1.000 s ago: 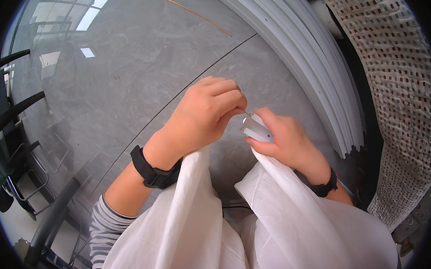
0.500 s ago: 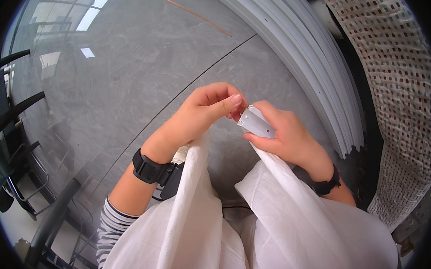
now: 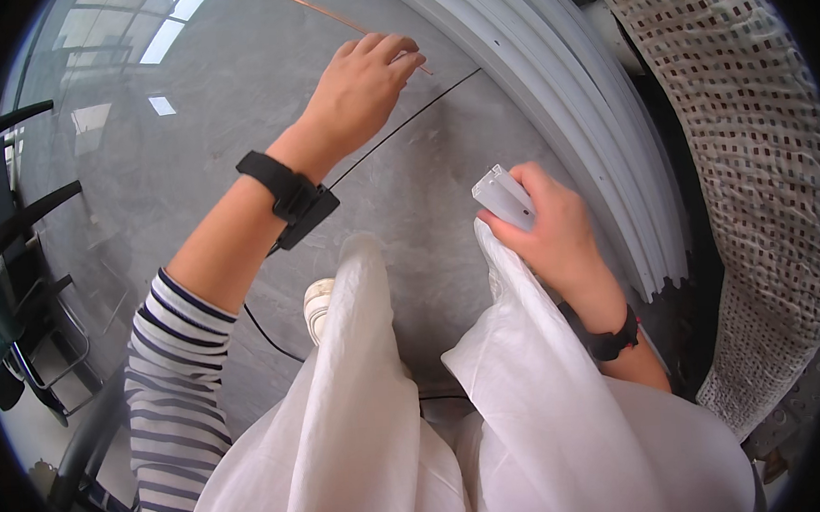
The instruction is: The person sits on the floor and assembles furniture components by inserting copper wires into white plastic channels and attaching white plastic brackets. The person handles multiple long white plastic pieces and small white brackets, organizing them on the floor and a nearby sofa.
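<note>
In my right hand (image 3: 563, 223) is a white hollow profile (image 3: 504, 198) with a small dark hole. The hand is closed around it near my right knee, with the thumb along one side. The profile's end face points up and away from me, and its rear part is hidden by the hand. My left hand (image 3: 362, 85) is stretched out ahead, back up, with its fingers bent and together. What they hold, if anything, I cannot make out. Behind the fingers, a thin copper-coloured rod (image 3: 320, 10) lies on the floor; contact with it cannot be judged.
A stack of long white strips (image 3: 550, 88) runs along the right. Beyond it hangs or lies a checked cloth (image 3: 729, 96). Black-framed chairs (image 3: 41, 279) stand at the left. A dark cable (image 3: 266, 332) trails by my pale shoe (image 3: 317, 309) on the grey floor (image 3: 224, 127).
My left hand has left the profile's end and swung forward to the rod's near end. My right hand still grips the profile, now slightly farther right and higher.
</note>
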Demonstrator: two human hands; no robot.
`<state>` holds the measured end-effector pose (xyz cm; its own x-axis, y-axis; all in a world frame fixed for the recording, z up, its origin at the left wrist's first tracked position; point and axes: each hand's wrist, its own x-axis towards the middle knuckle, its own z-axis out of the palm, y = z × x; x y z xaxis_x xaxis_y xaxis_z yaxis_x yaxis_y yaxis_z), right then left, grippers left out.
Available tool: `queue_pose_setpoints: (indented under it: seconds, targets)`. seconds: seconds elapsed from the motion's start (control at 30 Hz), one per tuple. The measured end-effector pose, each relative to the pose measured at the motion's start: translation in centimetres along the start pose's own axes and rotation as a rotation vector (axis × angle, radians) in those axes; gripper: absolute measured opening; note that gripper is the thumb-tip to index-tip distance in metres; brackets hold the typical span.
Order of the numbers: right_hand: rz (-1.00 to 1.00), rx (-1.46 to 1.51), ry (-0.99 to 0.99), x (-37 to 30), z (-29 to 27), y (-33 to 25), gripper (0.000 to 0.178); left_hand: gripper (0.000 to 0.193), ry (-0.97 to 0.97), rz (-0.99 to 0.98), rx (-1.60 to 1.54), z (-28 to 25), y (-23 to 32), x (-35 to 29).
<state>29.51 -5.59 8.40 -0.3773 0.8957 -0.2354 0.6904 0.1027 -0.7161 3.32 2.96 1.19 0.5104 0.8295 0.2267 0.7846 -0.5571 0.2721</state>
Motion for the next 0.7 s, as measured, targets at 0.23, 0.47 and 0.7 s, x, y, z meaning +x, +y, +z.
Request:
queue_pose_setpoints:
  seconds: [0.23,0.47,0.7]
  targets:
    - [0.045,-0.241,0.074,-0.6,-0.6,-0.4,0.044,0.017,-0.274,0.124,0.178,1.2,-2.4,1.2]
    - [-0.014,-0.207,0.082,-0.7,0.0,-0.5,0.035,0.004,-0.375,0.430,0.438,0.6,-2.4,1.9]
    - [-0.031,-0.110,0.061,-0.8,0.6,0.1,0.028,0.006,-0.449,0.544,0.567,1.2,-0.9,1.0]
